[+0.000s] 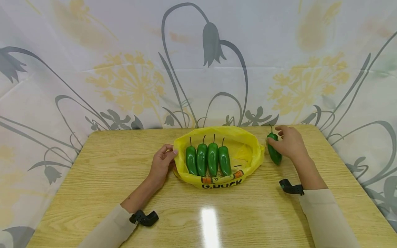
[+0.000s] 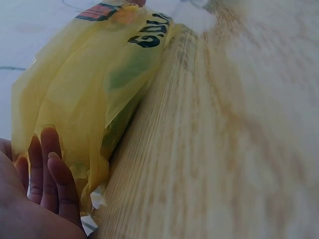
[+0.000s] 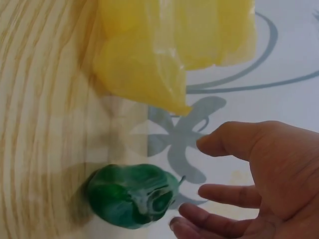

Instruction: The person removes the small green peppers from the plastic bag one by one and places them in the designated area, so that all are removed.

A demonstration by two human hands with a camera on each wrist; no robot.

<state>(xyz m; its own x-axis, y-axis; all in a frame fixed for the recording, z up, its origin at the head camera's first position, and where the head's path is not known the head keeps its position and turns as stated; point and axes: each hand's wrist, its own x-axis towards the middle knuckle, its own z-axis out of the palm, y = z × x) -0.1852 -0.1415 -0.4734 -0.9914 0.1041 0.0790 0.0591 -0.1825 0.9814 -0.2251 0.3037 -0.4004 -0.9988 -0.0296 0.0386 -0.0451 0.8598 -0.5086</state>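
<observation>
A yellow plastic bag (image 1: 254, 167) lies with its mouth spread wide, black lettering on its near side. Several glossy green chili peppers (image 1: 213, 159) sit side by side inside it, thin stems pointing away from me. My left hand (image 1: 162, 163) pinches the bag's left rim, thumb over the edge; in the left wrist view its fingers (image 2: 50, 164) lie against the outside of the yellow plastic. Right of the bag, another green chili pepper (image 1: 274, 151) rests on the table. Over it hovers my right hand (image 1: 289, 142), thumb and fingers spread apart; the right wrist view shows the pepper (image 3: 130, 195) beyond the fingertips.
The wooden table (image 1: 102, 165) ends at the back against a pale curtain (image 1: 198, 79) printed with grey and yellow flowers. Black wrist cameras sit on both sleeves, one on the left (image 1: 144, 218) and one on the right (image 1: 291, 187). Light glares off the table's front.
</observation>
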